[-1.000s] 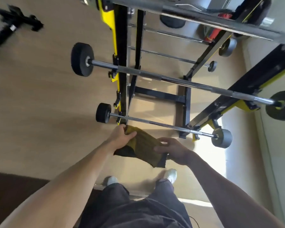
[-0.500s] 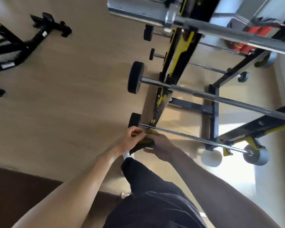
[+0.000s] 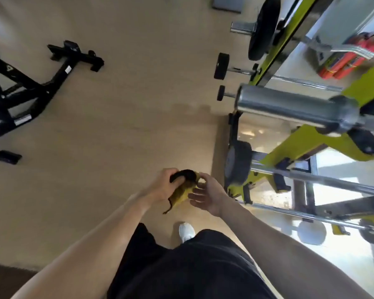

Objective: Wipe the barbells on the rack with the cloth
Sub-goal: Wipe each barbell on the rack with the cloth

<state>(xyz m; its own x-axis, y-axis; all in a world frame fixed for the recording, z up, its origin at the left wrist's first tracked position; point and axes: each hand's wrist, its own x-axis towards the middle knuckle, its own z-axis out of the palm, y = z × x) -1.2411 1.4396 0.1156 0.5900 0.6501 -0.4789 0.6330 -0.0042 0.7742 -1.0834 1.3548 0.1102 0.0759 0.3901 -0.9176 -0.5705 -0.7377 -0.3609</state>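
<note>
The left hand (image 3: 162, 186) grips the bunched yellow-and-black cloth (image 3: 183, 190) over the tan floor, left of the yellow-and-black barbell rack (image 3: 307, 143), while the right hand (image 3: 207, 196), fingers loosely spread, touches the cloth's edge.

Left hand (image 3: 163, 186) grips the cloth (image 3: 183, 190) – right hand (image 3: 207, 196) open beside it

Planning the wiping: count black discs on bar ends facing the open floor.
4: large disc at top, two small discs below it, one blurred disc lowest. Others may be hidden.
</note>
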